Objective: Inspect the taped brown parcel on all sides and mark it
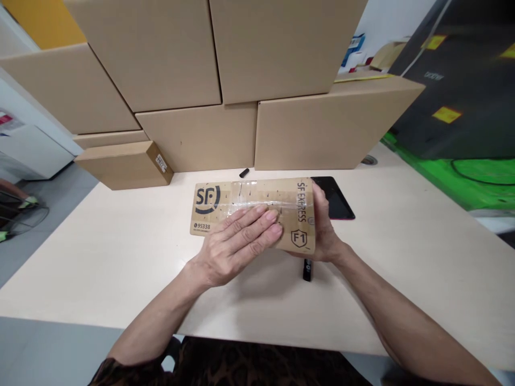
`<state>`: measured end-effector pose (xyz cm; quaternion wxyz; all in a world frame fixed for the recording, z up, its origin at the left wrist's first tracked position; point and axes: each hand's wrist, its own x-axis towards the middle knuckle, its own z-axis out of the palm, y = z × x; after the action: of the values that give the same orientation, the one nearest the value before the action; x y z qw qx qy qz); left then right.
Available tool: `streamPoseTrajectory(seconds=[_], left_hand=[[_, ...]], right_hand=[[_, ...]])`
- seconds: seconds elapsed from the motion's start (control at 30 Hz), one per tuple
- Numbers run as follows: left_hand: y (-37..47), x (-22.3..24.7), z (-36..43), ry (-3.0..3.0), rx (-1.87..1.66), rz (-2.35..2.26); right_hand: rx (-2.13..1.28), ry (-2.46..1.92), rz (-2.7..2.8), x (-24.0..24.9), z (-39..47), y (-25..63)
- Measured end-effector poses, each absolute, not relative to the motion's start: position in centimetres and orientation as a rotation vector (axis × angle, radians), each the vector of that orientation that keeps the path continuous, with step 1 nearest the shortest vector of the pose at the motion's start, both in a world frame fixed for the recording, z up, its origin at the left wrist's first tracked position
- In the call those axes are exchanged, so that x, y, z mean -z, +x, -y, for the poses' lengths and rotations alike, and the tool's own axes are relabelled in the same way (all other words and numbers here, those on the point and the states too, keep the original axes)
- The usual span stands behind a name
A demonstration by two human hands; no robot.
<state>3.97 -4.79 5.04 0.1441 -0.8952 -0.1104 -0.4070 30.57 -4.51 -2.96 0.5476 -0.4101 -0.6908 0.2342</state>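
A brown SF Express carton [213, 201] is held up over the pale table [153, 268], with clear tape across its printed face. My left hand [241, 241] lies flat on that face, fingers stretched out over the taped middle. My right hand [325, 230] grips the carton's right end, its fingers partly hidden behind and under the box. Below the carton's right end lies a small black object [307, 270] with white lettering. Behind my right hand rests a dark tablet-like item [340, 201].
Large cardboard boxes [197, 139] are stacked along the table's back edge. A smaller closed box [124, 166] sits at the back left. A little black piece [244, 172] lies behind the carton. At the right stands a dark case [475, 96] on a green surface [475, 177].
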Motion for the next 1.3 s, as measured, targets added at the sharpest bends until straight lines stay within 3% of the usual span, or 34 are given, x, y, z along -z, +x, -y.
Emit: streamPoseTrajectory(seconds=[0.17,0.27,0.6,0.87,1.0,1.13,1.3], left_hand=[[2.0,-4.4,3.4,-2.57,1.136,0.663],[0.5,-4.0,2.3,-2.576,1.127,0.813],[0.1,-2.6,1.4,-2.431,1.274,0.655],[-2.3,-3.5,0.0,-2.72,1.168,0.869],[-2.2,-2.8,-0.2,-2.681,1.359,0.842],[-0.7,-1.7,0.2,-2.615,1.772,1.35],[1.4,-0.9,0.6,-3.085,2.128,1.61]], right_hand=[[-0.283,-0.851,1.754,2.0,4.3,30.5],[-0.335,-0.843,1.747,2.1,4.1,30.5],[-0.438,-0.854,1.716,2.6,4.1,30.4],[-0.623,-0.879,1.571,3.0,3.7,30.8],[-0.762,-0.893,1.472,2.8,3.8,30.4],[-0.814,-0.899,1.289,2.4,4.2,29.9],[-0.882,-0.836,1.224,2.1,4.8,29.2]])
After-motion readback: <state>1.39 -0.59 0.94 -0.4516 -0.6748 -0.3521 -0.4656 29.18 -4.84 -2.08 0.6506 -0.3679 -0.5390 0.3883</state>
